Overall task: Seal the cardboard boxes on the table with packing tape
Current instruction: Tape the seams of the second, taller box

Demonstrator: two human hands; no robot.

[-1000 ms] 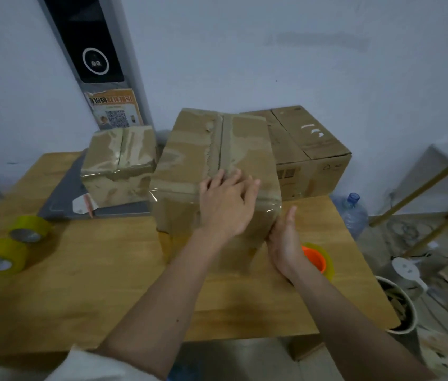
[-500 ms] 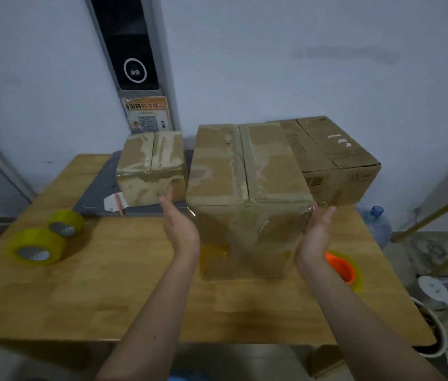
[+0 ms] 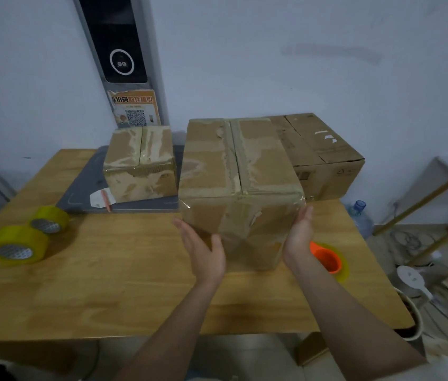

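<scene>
**Taped carton steadied between two flat palms**

Two rolls of yellow packing tape (image 3: 26,239) lie on their sides at the left end of the wooden table (image 3: 113,270), well apart from the work and probably parked there as spares. Further back, a small taped box (image 3: 140,163) sits on a grey mat (image 3: 85,185), apparently set aside as finished. At centre, the person's left hand (image 3: 203,251) presses its straight fingers against the left face of the large cardboard box (image 3: 240,188), thumb lying on the front face, while the right hand (image 3: 298,232) braces the opposite face with an open palm. Neither hand curls around anything; the pair seems to clamp the carton so it can be turned or slid. Clear tape already crosses the top seam and front edge. Just beside the right wrist, an orange-cored tape roll (image 3: 327,259) waits within easy reach. Behind the carton on the right stands a third, plainer cardboard box (image 3: 324,155), whose seam appears less heavily taped.
</scene>
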